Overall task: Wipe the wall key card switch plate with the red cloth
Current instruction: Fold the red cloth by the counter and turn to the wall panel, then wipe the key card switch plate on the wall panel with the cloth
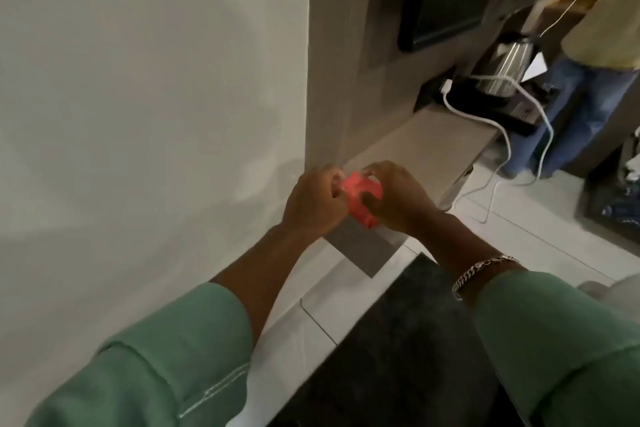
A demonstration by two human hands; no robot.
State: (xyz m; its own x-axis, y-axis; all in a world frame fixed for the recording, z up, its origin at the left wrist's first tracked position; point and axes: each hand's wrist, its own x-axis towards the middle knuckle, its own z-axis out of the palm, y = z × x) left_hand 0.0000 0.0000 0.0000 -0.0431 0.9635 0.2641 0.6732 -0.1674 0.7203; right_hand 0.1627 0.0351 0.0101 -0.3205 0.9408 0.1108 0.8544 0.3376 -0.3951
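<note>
A small red cloth (362, 199), bunched into a compact wad, sits between both my hands at the centre of the view. My left hand (317, 203) grips its left side with curled fingers. My right hand (398, 199) pinches its right side, thumb on the front. Both arms wear green sleeves, and a chain bracelet (481, 274) hangs on the right wrist. The hands hover in front of the corner where the white wall (138, 97) meets a grey wood panel (332, 62). No key card switch plate shows in this view.
A low grey shelf (433, 142) juts from the panel on the right, carrying a steel kettle (509, 69) on a black tray with white cables (498, 139) trailing to the tiled floor. Another person in jeans (581, 107) stands at the far right. A dark mat (398, 340) lies below.
</note>
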